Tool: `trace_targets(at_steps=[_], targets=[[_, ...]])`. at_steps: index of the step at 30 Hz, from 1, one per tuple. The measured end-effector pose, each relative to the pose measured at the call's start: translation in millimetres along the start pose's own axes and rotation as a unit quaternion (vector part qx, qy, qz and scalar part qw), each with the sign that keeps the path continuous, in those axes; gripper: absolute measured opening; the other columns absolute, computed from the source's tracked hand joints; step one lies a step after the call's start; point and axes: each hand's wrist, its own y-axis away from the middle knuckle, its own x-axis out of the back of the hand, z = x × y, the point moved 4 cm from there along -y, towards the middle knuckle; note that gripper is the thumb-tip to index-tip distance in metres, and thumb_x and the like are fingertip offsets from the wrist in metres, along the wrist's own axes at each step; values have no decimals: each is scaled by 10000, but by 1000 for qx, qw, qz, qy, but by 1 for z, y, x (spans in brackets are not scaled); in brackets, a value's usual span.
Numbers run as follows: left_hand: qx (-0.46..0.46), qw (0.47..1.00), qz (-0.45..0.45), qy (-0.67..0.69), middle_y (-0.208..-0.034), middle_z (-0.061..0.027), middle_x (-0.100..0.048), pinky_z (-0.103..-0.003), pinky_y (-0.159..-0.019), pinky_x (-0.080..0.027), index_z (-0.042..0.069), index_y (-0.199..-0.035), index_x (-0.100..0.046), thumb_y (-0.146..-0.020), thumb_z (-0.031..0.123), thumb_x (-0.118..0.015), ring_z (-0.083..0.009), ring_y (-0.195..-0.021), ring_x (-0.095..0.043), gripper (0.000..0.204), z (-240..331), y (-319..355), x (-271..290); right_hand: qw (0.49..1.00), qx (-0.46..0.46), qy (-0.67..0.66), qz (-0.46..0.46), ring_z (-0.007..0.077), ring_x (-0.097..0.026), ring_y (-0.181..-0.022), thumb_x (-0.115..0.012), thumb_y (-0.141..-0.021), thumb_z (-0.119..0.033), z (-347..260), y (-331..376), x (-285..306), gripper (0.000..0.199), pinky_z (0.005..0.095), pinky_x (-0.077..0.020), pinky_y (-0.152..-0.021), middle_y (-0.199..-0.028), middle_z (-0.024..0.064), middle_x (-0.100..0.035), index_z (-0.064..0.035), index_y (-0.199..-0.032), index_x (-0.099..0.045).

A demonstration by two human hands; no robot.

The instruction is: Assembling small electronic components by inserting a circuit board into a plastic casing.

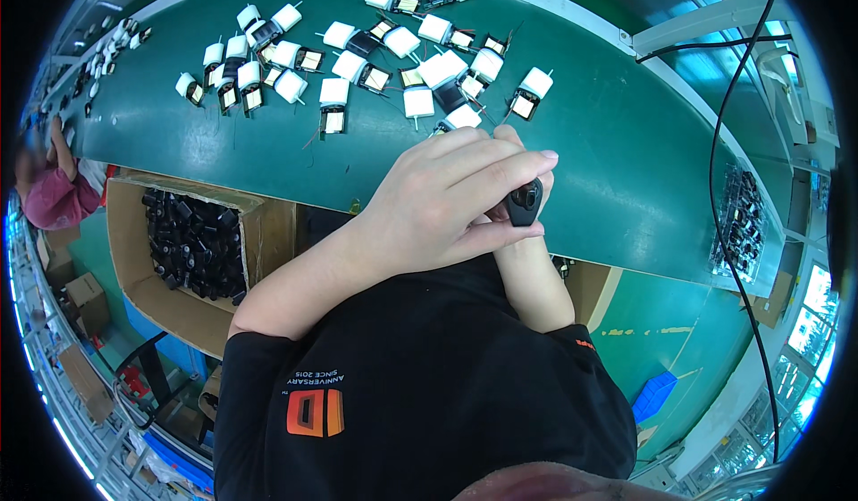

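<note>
Head view showed left hand folded over right hand, both apparently clamping a small black part above the green conveyor belt, mid-assembly; next called for a steady press.

Conveyor belt as the reference: transformer parts scattered on it, far side. Both hands, left hand over right hand, at its near edge, small part between them. Cardboard box of cores below it, left. Tray on its right end.

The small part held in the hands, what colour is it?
The small part is black, seen best in the head view, between the fingers.
</note>
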Motion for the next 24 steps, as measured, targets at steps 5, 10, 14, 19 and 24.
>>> trace_targets(at_steps=[5,10,14,19,24], targets=[[3,1000,-7,-4,-860,-57,-588,-321,-637,-468,61,-1229,-586,-702,255,-809,-221,-716,-551,604,0,0,1,1000,-1,-4,-4,194,-615,-764,-637,-795,-236,0,1,3,204,286,-573,-543,-905,80,-538,-152,-927,-507],[0,1000,-9,-8,-851,-52,-580,-318,-627,-462,68,-1239,-583,-704,259,-806,-212,-706,-546,610,-1,1,0,1000,7,-11,3,204,-630,-727,-633,-814,-258,2,4,6,211,285,-562,-499,-904,86,-542,-147,-936,-501],[8,1000,-10,-15,-856,-48,-581,-319,-626,-464,74,-1239,-582,-714,259,-800,-209,-710,-550,597,0,1,0,999,24,9,26,208,-640,-718,-640,-821,-266,0,2,10,222,284,-556,-484,-906,85,-555,-151,-945,-497],[3,1000,-2,-22,-882,-49,-597,-314,-632,-472,75,-1243,-581,-719,264,-798,-210,-727,-565,598,-2,2,-1,999,-22,-29,6,203,-638,-679,-648,-826,-284,5,4,14,242,281,-552,-482,-866,78,-579,-153,-950,-486],[-4,1000,-1,-24,-918,-53,-610,-312,-637,-477,75,-1245,-579,-715,256,-801,-212,-736,-572,603,-4,3,-2,991,-24,-84,103,203,-640,-693,-651,-823,-282,6,8,23,249,281,-553,-484,-879,78,-576,-152,-956,-487]])
